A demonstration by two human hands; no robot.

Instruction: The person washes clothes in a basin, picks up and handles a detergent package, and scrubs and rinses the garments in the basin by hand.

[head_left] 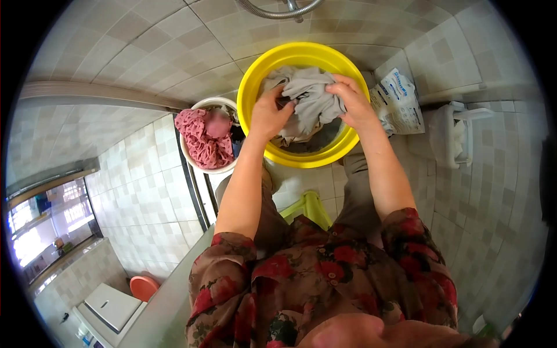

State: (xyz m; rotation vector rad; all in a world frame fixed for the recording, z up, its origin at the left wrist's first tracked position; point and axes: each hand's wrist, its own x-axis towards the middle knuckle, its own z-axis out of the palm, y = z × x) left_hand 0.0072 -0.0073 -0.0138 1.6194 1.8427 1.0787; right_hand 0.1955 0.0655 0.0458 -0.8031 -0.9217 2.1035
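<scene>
A bundle of wet-looking grey cloth (316, 95) is bunched up in a large yellow basin (316, 160) in front of me. My right hand (353, 103) is closed on the right side of the cloth, with the thumb and fingers pinching a fold. My left hand (271, 113) is curled against the cloth's left side, its fingertips partly hidden in the folds. Below the bundle, more beige and dark fabric lies in the basin, with greyish water showing at the lower right.
A white tub (200, 103) with pink cloth (203, 139) stands left of the basin. To the right are a white printed bag (400, 101) and a white plastic bin (452, 136). A green stool (310, 206) is between my legs. A metal shower hose (272, 13) hangs ahead.
</scene>
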